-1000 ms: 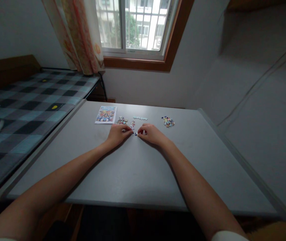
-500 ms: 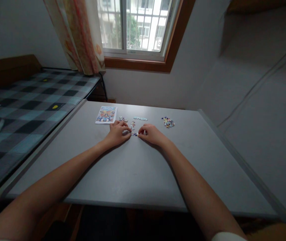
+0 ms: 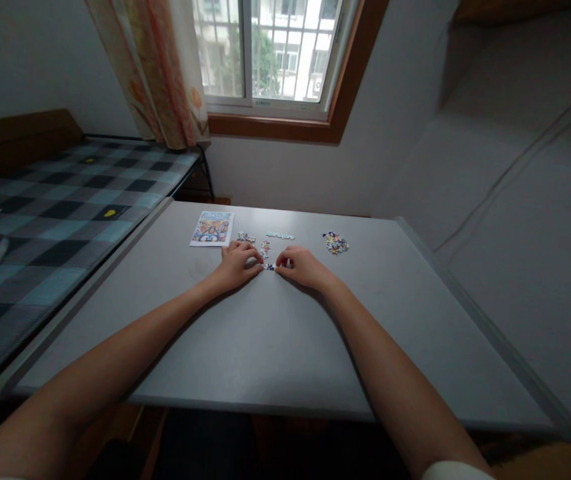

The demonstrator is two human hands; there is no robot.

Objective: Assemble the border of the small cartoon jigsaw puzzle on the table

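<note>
Fingertips of both hands meeting at a few joined pieces, flat on the table near its far middle. Curled left hand, knuckles up, fingers bent onto the pieces from the left. Curled right hand too, thumb and forefinger drawn together at their right edge. Too small to tell whether pinching or only pressing.

Probably best to pin the joined part flat with the left fingertips and slide the loose one in level with the right, without tilting. Press down only once tab and notch line up. Light force, judging by the thin card; no lifting of the joined part, as likely to come apart. Wrists down on the table for steadiness.

Just behind the fingertips, a short strip. Behind the left hand, a few loose bits; farther back, a teal row. Off to the right, well apart, a small heap. At far left, a picture card, worth a glance for matching colours. Beyond the table, bed on the left, window above.
</note>
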